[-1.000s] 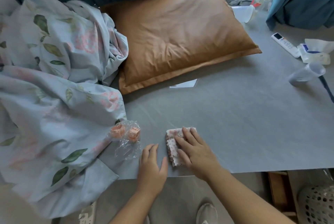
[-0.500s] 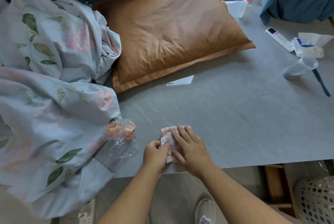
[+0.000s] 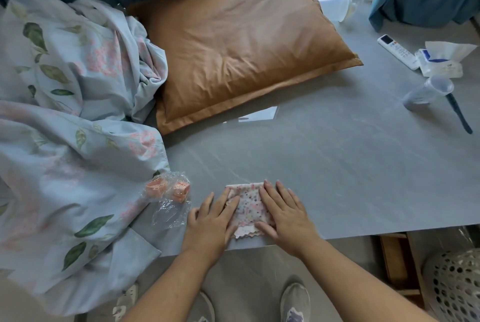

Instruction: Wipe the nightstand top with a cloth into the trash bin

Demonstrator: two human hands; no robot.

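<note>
Both hands are lying flat with fingers spread, gripping nothing: the left hand (image 3: pixel 211 220) is pressing its fingertips onto the left edge of the cloth (image 3: pixel 248 208), and the right hand (image 3: pixel 283 211) is resting palm down over the cloth's right side. The cloth, a small folded square with a speckled print and a pinked lower edge, is sitting on the grey nightstand top (image 3: pixel 337 171) close to its near edge, between the two hands. Just left of the left hand a crumpled clear wrapper (image 3: pixel 168 199) holding two orange pieces is lying on the surface, touching the hem of a floral bedsheet (image 3: pixel 65 126) that is spilling over the left part of the top. Behind the cloth, well apart from it, a brown pillow (image 3: pixel 241 46) is lying tilted across the surface, with a white card (image 3: pixel 255 115) poking out from beneath its lower edge. At the far right a white remote (image 3: pixel 396 51) is lying just beside a tissue pack (image 3: pixel 441 60), and a clear plastic cup (image 3: pixel 426 93) is lying on its side next to a dark stick-like item (image 3: pixel 458 113). Below the right edge of the top, a white perforated basket (image 3: pixel 454 282) is standing on the floor, and two shoes (image 3: pixel 294 301) are showing beneath the forearms.
</note>
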